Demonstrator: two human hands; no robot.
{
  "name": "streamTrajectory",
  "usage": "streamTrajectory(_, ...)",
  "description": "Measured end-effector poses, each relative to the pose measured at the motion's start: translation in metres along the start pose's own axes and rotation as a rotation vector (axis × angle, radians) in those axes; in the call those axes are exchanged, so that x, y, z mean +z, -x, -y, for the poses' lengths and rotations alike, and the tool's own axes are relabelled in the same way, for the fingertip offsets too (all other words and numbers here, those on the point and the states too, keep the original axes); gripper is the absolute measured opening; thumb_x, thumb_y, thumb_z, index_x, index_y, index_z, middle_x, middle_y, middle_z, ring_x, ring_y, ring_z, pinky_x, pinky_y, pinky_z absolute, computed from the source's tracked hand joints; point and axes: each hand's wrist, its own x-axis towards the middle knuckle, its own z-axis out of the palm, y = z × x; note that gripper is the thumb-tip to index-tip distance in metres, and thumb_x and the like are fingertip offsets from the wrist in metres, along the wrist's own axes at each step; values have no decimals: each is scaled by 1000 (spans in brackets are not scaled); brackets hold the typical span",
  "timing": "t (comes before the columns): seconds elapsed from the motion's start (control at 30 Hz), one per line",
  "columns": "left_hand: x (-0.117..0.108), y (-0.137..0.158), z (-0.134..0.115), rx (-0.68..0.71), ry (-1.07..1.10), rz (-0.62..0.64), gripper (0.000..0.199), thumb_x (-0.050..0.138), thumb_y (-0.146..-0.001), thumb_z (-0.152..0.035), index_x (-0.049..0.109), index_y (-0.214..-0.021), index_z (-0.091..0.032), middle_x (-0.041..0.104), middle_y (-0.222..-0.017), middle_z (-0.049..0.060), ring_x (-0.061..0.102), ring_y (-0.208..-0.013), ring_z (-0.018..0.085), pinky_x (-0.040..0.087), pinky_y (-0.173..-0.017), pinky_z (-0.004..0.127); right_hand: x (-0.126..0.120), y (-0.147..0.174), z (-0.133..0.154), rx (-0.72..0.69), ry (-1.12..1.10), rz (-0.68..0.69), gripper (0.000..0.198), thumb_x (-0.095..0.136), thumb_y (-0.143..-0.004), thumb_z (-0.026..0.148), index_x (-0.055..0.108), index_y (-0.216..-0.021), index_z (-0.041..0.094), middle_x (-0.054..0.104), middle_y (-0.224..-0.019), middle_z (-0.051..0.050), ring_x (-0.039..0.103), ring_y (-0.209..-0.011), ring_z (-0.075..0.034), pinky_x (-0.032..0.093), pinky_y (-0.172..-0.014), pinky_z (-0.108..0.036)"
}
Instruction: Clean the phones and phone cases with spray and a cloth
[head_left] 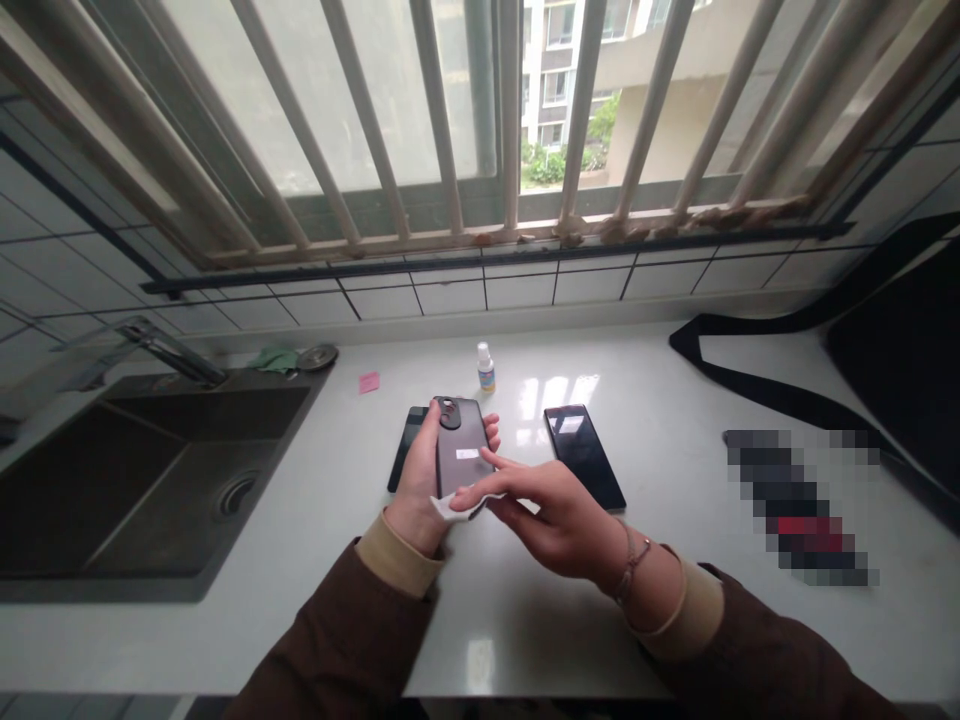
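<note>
Our left hand (420, 480) is wrapped around a dark phone (461, 437), thumb along one edge and fingers around the other, so we see its back, camera lenses at the far end and a small white label (467, 454) lower down. Our right hand (551, 510) is partly closed, a white cloth (452, 508) caught at its fingertips by the phone's near end; one finger stretches toward the label. We cannot tell how firmly the cloth presses.

Taking the held phone as our dial's centre, with twelve toward the barred window (442, 120), a second phone (406, 447) lies just beside it at nine, partly hidden by our left hand. A third phone (589, 455) lies at three. A small white-capped bottle (486, 370) stands near half past twelve, and a pink note (369, 382) lies at ten. Farther out, the sink (187, 590) is at nine, a green cloth (273, 360) near ten, and a black strap (761, 322) toward half past two.
</note>
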Motion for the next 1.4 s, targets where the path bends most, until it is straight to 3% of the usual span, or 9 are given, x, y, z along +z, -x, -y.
streamTrajectory(0.13,3,0,5,91,-34,55,50,49,-106,-58,68,-129,-19,79,-99,13,77,-80,25,65,-78,41,-10,-2,-5,206,34,-325,28,55,-108,35,79,-119,25,82,-112,-5,78,-105,-26,64,-96,-43)
streamTrajectory(0.23,4,0,13,-7,-111,135,55,47,-106,-60,66,-135,-18,79,-97,15,78,-80,26,64,-82,43,-14,-4,-14,286,302,-521,29,56,-107,35,78,-125,27,83,-111,-7,79,-97,-28,65,-88,-42)
streamTrajectory(0.33,4,-2,21,-72,-119,209,55,47,-107,-59,68,-134,-16,80,-100,15,77,-82,25,63,-85,39,-10,-3,-21,239,410,-424,33,55,-106,27,75,-132,29,83,-117,-6,81,-96,-28,66,-91,-43)
streamTrajectory(0.5,1,-5,22,-48,-65,97,46,53,-107,-52,72,-124,-14,79,-91,12,77,-78,21,63,-81,33,6,0,-21,8,320,-125,39,51,-104,14,72,-133,30,72,-143,-4,68,-134,-25,54,-119,-47)
streamTrajectory(0.67,-2,-8,10,-92,-135,-28,68,44,-105,-66,75,-110,-6,79,-90,20,76,-73,25,65,-71,35,9,2,-12,-122,232,80,37,50,-105,10,71,-128,29,73,-140,-2,67,-135,-18,47,-125,-42)
streamTrajectory(0.9,-1,-3,-4,45,-80,-106,62,42,-107,-62,71,-116,-7,78,-93,18,77,-74,23,66,-70,33,9,1,-2,-209,218,239,35,50,-102,6,70,-122,28,78,-132,-2,68,-132,-18,37,-130,-44)
streamTrajectory(1.03,0,0,-11,170,-6,-57,50,42,-109,-57,66,-131,-18,78,-94,13,78,-77,23,66,-75,36,10,2,1,-203,225,214,34,50,-102,6,70,-119,27,80,-128,-2,71,-130,-17,39,-129,-44)
streamTrajectory(1.13,1,1,-14,216,27,-22,49,39,-110,-55,66,-132,-20,77,-94,14,79,-80,24,66,-79,39,7,2,4,-139,152,134,33,49,-104,10,70,-123,28,81,-124,-2,75,-123,-18,44,-126,-44)
streamTrajectory(1.4,0,4,-15,287,105,63,52,37,-111,-52,61,-141,-17,78,-109,19,80,-95,28,65,-89,44,-7,-2,-6,114,136,-287,25,54,-109,30,77,-118,26,81,-117,-7,77,-110,-25,60,-104,-41)
